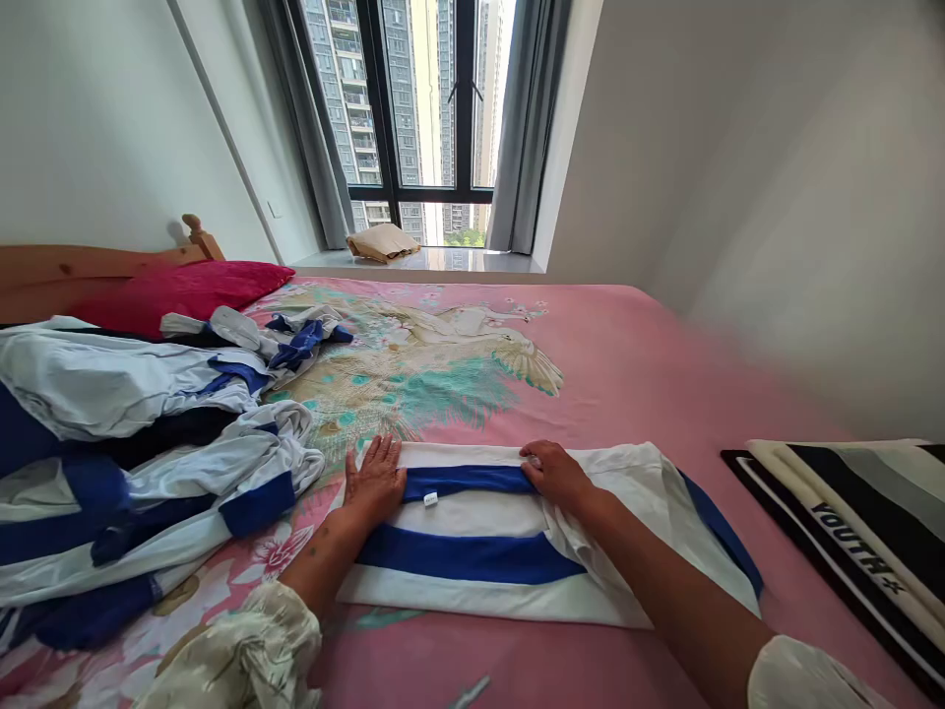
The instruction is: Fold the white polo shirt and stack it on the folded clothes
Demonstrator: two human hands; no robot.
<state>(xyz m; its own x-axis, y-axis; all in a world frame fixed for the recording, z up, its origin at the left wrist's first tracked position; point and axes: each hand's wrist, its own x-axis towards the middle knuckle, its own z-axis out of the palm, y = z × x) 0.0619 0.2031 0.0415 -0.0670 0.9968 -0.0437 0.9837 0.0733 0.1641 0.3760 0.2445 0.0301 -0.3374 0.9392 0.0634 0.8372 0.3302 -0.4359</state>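
A white garment with blue stripes [472, 551] lies folded into a long flat band on the pink bedsheet [627, 364]. My left hand [375, 480] rests on its left end, fingers stretched out and flat. My right hand [555, 475] presses on the far edge near the middle, fingers together and flat on the cloth. A small white label [431, 499] shows between the two hands. Neither hand grips anything.
A heap of unfolded white and blue garments [140, 463] lies at the left. A red pillow [177, 290] sits by the wooden headboard [89, 261]. A folded black and cream stack [863, 532] lies at the right. A beige bundle [382, 242] sits on the window sill.
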